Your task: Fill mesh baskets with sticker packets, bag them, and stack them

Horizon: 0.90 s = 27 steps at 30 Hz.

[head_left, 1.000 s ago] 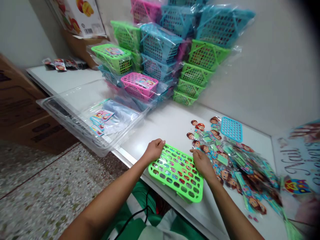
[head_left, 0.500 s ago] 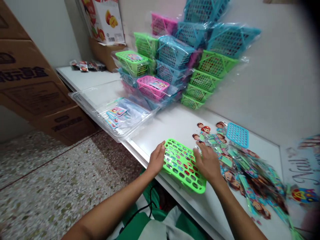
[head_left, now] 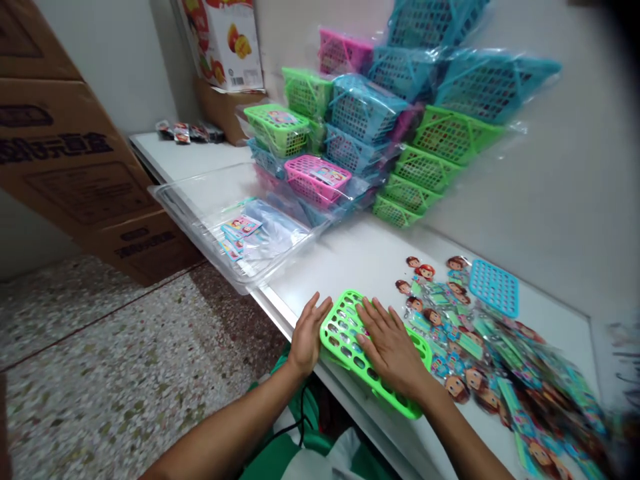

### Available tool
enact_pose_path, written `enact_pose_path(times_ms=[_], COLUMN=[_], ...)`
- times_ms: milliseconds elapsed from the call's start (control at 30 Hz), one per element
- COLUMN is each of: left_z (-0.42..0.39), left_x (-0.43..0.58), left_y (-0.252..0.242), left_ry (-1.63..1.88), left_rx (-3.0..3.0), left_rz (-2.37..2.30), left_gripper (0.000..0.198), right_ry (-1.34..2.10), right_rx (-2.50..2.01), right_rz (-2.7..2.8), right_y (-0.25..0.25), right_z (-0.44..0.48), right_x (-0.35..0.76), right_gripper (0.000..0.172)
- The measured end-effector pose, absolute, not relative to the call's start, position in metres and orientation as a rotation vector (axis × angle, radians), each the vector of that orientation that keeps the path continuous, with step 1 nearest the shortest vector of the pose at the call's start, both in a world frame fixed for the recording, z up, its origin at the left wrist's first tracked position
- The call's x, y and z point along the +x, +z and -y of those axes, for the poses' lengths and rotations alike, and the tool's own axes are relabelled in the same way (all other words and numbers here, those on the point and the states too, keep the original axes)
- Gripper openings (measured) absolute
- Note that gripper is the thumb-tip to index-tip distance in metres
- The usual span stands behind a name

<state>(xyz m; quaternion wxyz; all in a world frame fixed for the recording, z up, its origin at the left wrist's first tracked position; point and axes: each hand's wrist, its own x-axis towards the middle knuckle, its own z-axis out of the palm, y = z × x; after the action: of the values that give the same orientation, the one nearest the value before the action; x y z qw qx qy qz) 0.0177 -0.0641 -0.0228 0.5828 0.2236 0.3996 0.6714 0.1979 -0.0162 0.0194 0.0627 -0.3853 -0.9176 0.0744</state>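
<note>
So the lidded green plastic basket (head_left: 351, 349) is at the near edge of the white table (head_left: 350, 260), oval holes all over its top, contents too hidden to name. Right hand (head_left: 393, 350)'s spread flat on it, left hand (head_left: 307, 337)'s open by the left end, neither gripping. Clear tray (head_left: 243, 287) nearby has printed cards (head_left: 241, 227) and plastic bags (head_left: 276, 235) in it. Film-wrapped lattice baskets (head_left: 367, 110) piled behind; brown carton (head_left: 75, 187) has Chinese characters.
</note>
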Motion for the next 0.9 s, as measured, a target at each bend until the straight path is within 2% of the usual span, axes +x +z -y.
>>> enact_pose_path(times_ms=[100,300,500,667,767,900], left_z=[0.075,0.091,0.105,0.074,0.049,0.047], left_x=[0.016,0.01,0.008,0.023,0.025,0.012], left_y=[-0.031,-0.041,-0.03,-0.031,-0.033,-0.04], left_ry=[1.641,1.573,1.478,1.409,1.355,1.328], left_rx=[0.491,0.667,0.907,1.244,1.384,1.418], left_rz=[-0.879,-1.185,-1.072,-1.045,-1.205,-1.442], left_gripper=[0.048,0.037,0.051,0.061,0.064,0.044], right_ry=[0.23,0.312,0.263,0.088,0.005,0.066], right_rx=[-1.14,-1.089,-1.059,-1.045,-1.074,-1.015], right_rz=[2.768,2.682,2.682,2.788,2.754,2.613], right_y=[0.02,0.019,0.017,0.01,0.026,0.078], right_z=[0.016,0.016,0.014,-0.027,-0.065,-0.103], right_x=[0.2,0.206,0.208,0.234,0.234,0.16], right_gripper=[0.058,0.055,0.057,0.054,0.047,0.046])
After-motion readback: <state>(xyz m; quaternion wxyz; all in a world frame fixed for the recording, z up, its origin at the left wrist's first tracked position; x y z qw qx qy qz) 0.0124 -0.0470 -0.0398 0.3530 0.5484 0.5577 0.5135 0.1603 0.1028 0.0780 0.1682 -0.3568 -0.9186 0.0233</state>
